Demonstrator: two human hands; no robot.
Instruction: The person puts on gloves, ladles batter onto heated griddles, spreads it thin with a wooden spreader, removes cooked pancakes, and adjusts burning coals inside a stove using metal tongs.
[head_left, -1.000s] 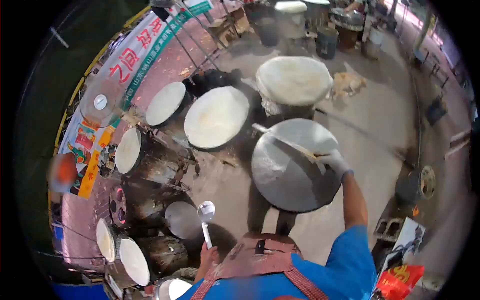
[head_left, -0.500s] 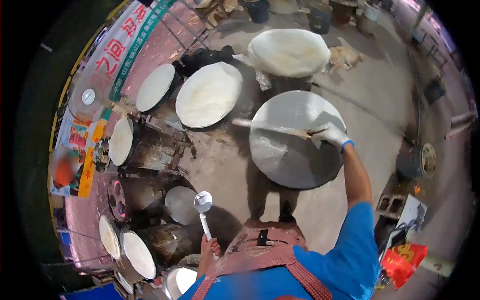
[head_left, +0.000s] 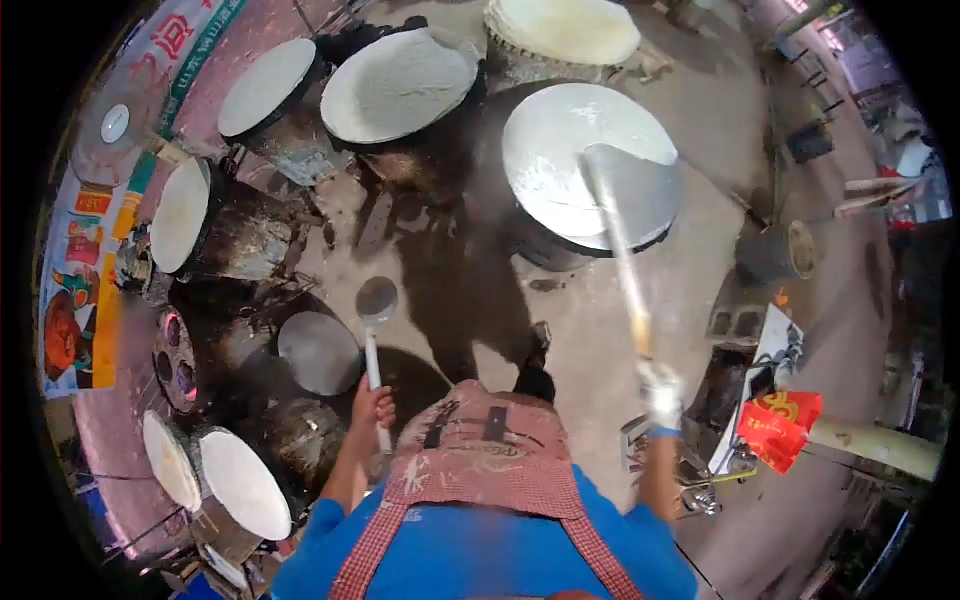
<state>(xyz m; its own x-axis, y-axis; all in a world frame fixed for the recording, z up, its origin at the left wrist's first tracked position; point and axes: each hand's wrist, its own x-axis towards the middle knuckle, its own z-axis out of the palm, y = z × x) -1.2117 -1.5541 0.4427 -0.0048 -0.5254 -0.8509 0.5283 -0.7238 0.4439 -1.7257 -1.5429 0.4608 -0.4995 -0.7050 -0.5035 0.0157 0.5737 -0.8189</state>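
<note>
My right hand (head_left: 660,396), in a white glove, is wrapped round the near end of a long wooden batter spreader (head_left: 622,262). The tool reaches forward, its far end resting on a large round griddle (head_left: 645,200). White batter (head_left: 545,150) coats most of that surface, while a dark grey patch shows on its right. Bare and closed, my left hand (head_left: 374,408) grips the white handle of a ladle (head_left: 377,299), whose round bowl points away from me above the floor. The ladle is well apart from the griddle.
More griddles with pale sheets stand at the far side, one (head_left: 400,85) beside the batter-coated one, and at the lower left (head_left: 245,485). A bare grey disc (head_left: 319,353) lies left of the ladle. A red bag (head_left: 780,430) and a bucket (head_left: 790,250) are on the right.
My right hand has drawn back toward my body, swinging the spreader from crosswise to lengthwise. Batter now covers much more of the griddle. The view has shifted, and the ladle is still in my left hand.
</note>
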